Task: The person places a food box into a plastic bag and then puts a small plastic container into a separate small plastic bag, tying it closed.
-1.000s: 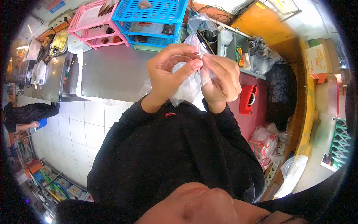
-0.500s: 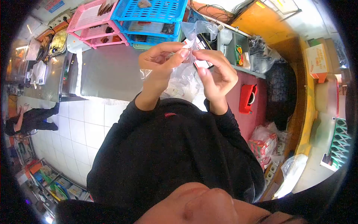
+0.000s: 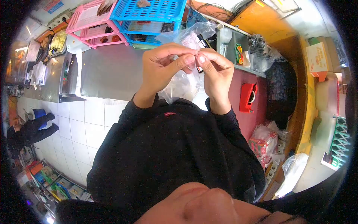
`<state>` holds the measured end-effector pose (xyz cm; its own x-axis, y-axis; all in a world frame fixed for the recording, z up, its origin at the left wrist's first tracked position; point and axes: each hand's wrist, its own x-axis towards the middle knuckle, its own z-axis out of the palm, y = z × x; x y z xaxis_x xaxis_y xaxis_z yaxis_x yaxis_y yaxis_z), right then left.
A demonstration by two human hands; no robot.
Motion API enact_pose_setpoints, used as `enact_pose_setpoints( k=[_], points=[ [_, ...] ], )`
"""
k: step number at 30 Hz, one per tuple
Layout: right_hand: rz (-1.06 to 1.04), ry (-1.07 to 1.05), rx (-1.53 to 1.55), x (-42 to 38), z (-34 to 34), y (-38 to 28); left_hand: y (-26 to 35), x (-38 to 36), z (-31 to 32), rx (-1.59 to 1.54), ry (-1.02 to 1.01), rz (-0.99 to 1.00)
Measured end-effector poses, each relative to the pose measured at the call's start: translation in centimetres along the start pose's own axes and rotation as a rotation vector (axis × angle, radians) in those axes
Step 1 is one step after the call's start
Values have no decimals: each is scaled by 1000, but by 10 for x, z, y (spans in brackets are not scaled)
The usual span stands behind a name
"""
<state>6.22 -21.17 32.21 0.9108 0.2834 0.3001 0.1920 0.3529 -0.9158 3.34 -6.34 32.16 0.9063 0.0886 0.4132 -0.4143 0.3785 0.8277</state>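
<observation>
My left hand (image 3: 163,67) and my right hand (image 3: 217,71) meet at their fingertips above the counter. Each pinches thumb against fingers on a clear plastic bag (image 3: 190,40), whose film spreads out beyond the fingertips. What lies inside that film is hard to make out. Below and between my wrists, more clear plastic bags (image 3: 182,85) with pale contents are bunched near my chest.
Blue stacked trays (image 3: 149,13) and pink trays (image 3: 89,22) stand behind the steel counter (image 3: 112,74). A red tape dispenser (image 3: 247,98) lies at the right on the red surface. Another person (image 3: 28,130) is at the far left.
My hands have come closer together, fingertips now touching, and the bag's film has spread out to the left. The other person at the far left has shifted, with something blue now showing beside them.
</observation>
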Motion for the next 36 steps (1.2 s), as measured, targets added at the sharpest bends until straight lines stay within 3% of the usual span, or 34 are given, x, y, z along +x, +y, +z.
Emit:
enact_pose_setpoints(
  k=[36],
  points=[
    [31, -12, 36, 1, 4, 4, -6, 1, -11, 90, -9, 4]
  ],
)
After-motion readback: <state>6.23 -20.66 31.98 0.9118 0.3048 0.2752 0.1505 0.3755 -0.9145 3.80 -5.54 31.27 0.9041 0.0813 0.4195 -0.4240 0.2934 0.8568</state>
